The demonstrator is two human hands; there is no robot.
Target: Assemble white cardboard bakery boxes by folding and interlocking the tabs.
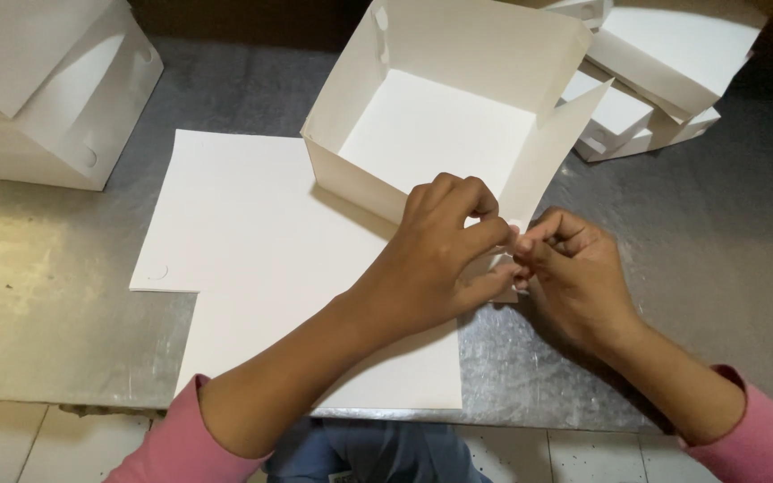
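The scene is being viewed by a single head-worn camera, which is being pointed steeply downward from above and slightly behind the hands. The grey tabletop (64, 268) is being seen at close range, filling most of the frame, with its near edge lying along the bottom and a strip of tiled floor (583, 452) showing below. The far side is being cut off at the top.

A small packing or box-making workspace, seen from above. A worn grey metal-topped table (64, 304) carries a flat white die-cut cardboard sheet (252, 241), a half-folded open white cardboard box (440, 116), and stacks of finished white cardboard boxes at the far left (38, 89) and far right (664, 80). Pale tiled floor (583, 456) shows below the table's edge.
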